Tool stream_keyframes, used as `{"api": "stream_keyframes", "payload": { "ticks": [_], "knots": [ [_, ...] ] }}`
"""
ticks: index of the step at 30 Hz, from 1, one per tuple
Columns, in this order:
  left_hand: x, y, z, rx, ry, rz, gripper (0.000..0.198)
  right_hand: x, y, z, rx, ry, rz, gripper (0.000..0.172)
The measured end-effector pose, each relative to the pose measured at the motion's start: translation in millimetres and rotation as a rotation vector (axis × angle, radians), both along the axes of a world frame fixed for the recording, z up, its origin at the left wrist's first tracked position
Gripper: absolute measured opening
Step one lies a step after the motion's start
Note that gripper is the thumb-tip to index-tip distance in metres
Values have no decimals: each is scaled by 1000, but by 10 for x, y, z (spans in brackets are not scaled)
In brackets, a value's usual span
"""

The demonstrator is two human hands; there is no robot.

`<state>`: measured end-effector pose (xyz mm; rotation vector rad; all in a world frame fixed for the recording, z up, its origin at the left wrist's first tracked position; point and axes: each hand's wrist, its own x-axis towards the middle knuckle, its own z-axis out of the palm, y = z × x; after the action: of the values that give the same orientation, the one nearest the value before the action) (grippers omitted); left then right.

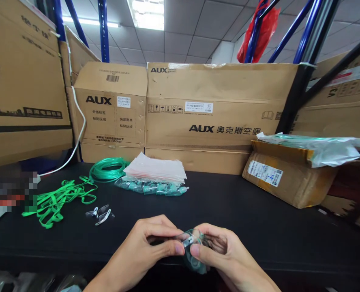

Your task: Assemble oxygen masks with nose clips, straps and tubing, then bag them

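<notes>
Near the front edge of the table, my right hand grips a clear green plastic face mask, with its fingers wrapped round the upper part. My left hand pinches a small shiny metal nose clip between thumb and forefinger, against the mask's top. Both thumbs partly cover where clip and mask meet, so I cannot tell how they are joined. Several loose metal nose clips lie on the table ahead to the left, beside a tangle of green elastic straps.
A coil of green tubing lies behind the straps. Beside it, white paper sheets rest on bagged green plastic parts. An open carton topped with plastic packets stands at the right. Large cardboard boxes wall off the black table's back.
</notes>
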<state>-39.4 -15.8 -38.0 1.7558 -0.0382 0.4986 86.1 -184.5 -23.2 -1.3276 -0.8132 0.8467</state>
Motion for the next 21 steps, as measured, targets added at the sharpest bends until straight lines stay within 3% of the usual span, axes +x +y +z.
{"api": "stream_keyframes", "payload": {
  "ticks": [14, 21],
  "knots": [
    [8, -43, -29, 188, -20, 128, 9, -12, 40, -105, 122, -158, -133, 19],
    [-53, -70, 19, 307, -29, 94, 5, 46, -34, -12, 83, -194, 87, 16]
  ]
}}
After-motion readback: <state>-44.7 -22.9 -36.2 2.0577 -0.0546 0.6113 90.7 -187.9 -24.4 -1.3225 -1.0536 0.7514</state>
